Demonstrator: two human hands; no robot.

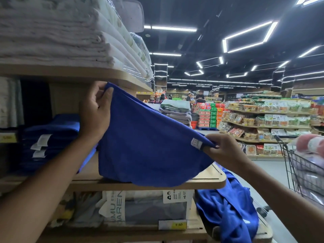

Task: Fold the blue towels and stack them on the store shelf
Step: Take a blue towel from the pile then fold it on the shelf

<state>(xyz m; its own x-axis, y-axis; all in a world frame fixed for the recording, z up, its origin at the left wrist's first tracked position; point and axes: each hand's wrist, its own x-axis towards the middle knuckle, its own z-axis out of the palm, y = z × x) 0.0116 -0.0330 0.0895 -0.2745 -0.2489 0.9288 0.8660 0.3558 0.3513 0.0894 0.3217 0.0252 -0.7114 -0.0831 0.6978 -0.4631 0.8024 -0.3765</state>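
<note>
Your left hand [95, 109] is raised, its thumb and curled fingers pinching one top corner of a blue towel [149, 146] just below the edge of the upper shelf [98, 74]. Your right hand [222, 151] is lower and further right. It pinches the towel's other corner, next to a small white label [196, 142] sewn at the edge.

The towel hangs spread between your two hands, sloping down from left to right. Its bottom edge drapes over the front of the wooden middle shelf [206, 179].

Behind your left forearm, a stack of folded blue towels [52, 134] with white tags sits on that same shelf. Below your right arm, a loose heap of unfolded blue towels [228, 213] spills off the shelf's right end.

Folded white linens [52, 32] fill the upper shelf. Packaged bedding [145, 207] lies on the bottom shelf, with a yellow price tag [177, 224] in front. At far right is a wire shopping cart [298, 172] holding pale bundles.
</note>
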